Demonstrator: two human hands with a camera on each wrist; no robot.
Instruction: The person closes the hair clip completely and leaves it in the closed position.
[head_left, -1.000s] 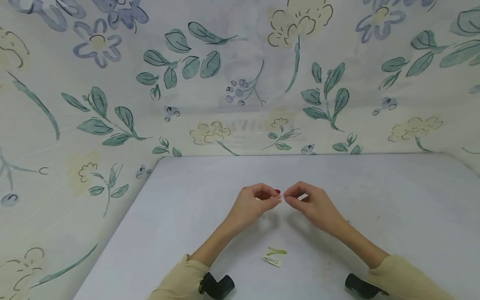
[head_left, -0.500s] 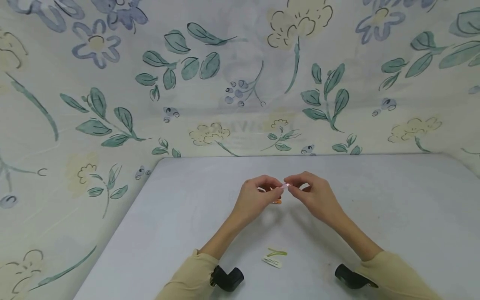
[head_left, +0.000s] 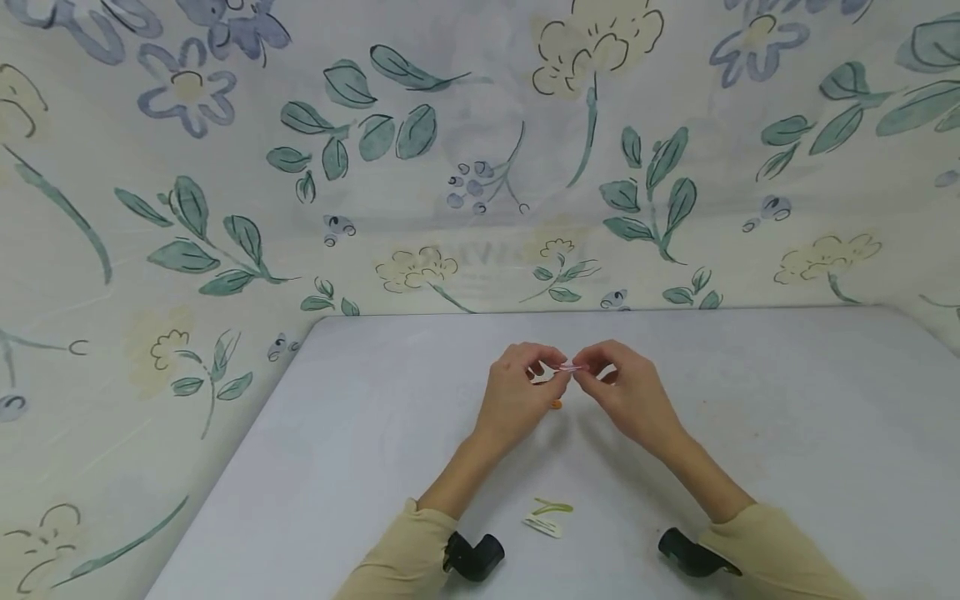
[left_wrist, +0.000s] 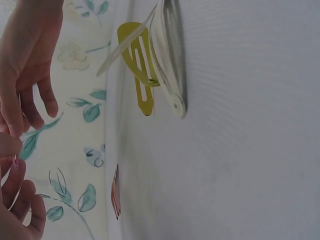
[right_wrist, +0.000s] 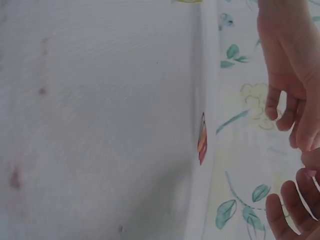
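pink, skinny and looped, the little hair clip (head_left: 572,367) is up off the white tabletop (head_left: 337,467), held between two hands. the left hand (head_left: 517,392) has one end pinched between thumb and fingertips, the right hand (head_left: 630,392) pinches the other, so the fingertips almost meet. can't tell if the clip is snapped or popped open, the fingers cover too much. on the table near the left hand there's an orange-and-red glossy sliver (right_wrist: 202,142), could be one clip or two stacked, i honestly can't say. nearer the person sit a yellow-green snap clip (left_wrist: 130,62) and an off-white snap clip (left_wrist: 172,87), right by each other, both looking popped open; can't tell if they touch. so what could go sideways? my bet is the pink one pinging away, since only fingertips have it and a springy clip can flip suddenly when bent. press off-centre and it could twist, or nip a finger. if it drops, it'd probably land by the orange-and-red one and get muddled with it. pulling both ends too hard might bend it imo. also the black tube-shaped wrist gadgets (head_left: 476,557) sit low, the left one close to the loose pair, so dragging that forearm back could sweep those clips along.
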